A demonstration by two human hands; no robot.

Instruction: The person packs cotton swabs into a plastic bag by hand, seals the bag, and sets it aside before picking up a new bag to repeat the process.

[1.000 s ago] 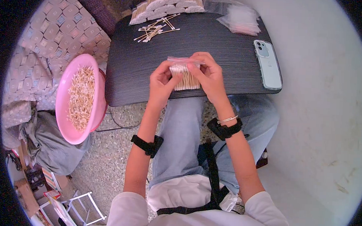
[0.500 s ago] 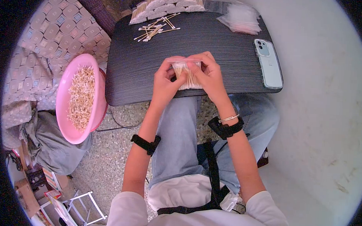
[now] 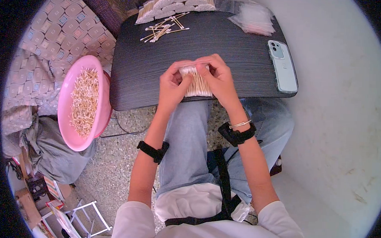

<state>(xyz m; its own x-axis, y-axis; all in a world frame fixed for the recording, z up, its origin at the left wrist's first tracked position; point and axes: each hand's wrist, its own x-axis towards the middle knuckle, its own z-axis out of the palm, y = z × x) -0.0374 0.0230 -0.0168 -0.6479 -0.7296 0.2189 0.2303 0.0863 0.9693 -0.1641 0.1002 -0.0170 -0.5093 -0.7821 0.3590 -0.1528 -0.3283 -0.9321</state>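
- Gripping a clear packet of cotton swabs (image 3: 197,86) from both sides, your left hand (image 3: 172,81) and right hand (image 3: 220,77) meet at the near edge of the dark bench (image 3: 133,69).
- Your fingers (image 3: 214,61) on both hands are bent and closed on the packet's upper part, curling behind it, with your thumbs (image 3: 186,82) pressed on its front.
- The packet stands between your palms, white swab tips along its top and bottom and the sticks running lengthwise; you cannot tell from here whether it touches the bench.
- Ahead of your left hand, a small scatter of loose swabs (image 3: 161,31) lies crossed on the bench.
- Just behind those, bundled swabs (image 3: 173,7) are stacked at the far edge.
- Toward the far right corner you have a pile of clear bags (image 3: 255,20).
- A pale phone (image 3: 285,72) lies back up along the right edge, well apart from your right hand.
- To your left, beside the bench, a pink basin (image 3: 63,123) holds a heap of swabs (image 3: 85,101).
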